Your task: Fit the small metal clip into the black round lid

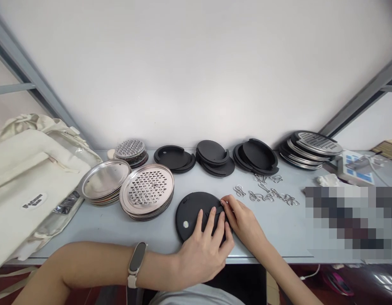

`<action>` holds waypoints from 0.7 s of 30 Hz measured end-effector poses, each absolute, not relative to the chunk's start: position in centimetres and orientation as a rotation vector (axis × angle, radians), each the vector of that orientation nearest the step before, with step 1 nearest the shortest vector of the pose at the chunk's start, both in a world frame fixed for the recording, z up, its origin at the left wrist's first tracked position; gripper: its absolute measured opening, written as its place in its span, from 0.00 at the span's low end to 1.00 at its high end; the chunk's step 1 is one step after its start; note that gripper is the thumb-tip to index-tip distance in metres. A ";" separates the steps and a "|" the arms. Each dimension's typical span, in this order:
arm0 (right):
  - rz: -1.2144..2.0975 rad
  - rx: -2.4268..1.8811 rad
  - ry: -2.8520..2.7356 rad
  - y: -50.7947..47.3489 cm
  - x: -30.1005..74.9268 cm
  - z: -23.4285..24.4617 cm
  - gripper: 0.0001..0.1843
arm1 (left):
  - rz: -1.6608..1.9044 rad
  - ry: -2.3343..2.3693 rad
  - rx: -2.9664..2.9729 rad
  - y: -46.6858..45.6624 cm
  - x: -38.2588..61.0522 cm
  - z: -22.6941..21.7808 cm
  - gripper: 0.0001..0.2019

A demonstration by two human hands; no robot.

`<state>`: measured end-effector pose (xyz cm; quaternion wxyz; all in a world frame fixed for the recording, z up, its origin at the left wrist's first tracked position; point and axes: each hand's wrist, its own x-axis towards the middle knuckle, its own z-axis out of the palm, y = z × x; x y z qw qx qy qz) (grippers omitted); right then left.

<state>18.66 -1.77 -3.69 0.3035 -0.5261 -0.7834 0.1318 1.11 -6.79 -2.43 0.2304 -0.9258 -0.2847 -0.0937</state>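
Note:
A round black plastic case lies flat near the table's front edge, with a small pale round spot on its face. My left hand rests on it with fingers spread and stretched across its surface. At the case's upper right edge, my right hand has thumb and forefinger pinched together. A tiny bright bit shows at those fingertips, too small to make out. Several bent metal wire clips lie loose on the table beyond my right hand.
Left of the case stand stacked metal grater discs and plain metal discs. Black round cases line the wall, with assembled graters farther right. A cream bag covers the left end; a white device sits right.

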 end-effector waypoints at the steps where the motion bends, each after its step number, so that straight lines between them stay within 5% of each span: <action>1: 0.348 -1.389 -2.076 -1.8 18.6 -3.6 0.09 | -0.257 -0.784 -2.546 -6.8 1.1 -2.4 0.26; 21: 0.340 -1.383 -2.063 -1.9 18.6 -3.6 0.09 | -0.269 -0.773 -2.551 -6.7 1.0 -2.3 0.25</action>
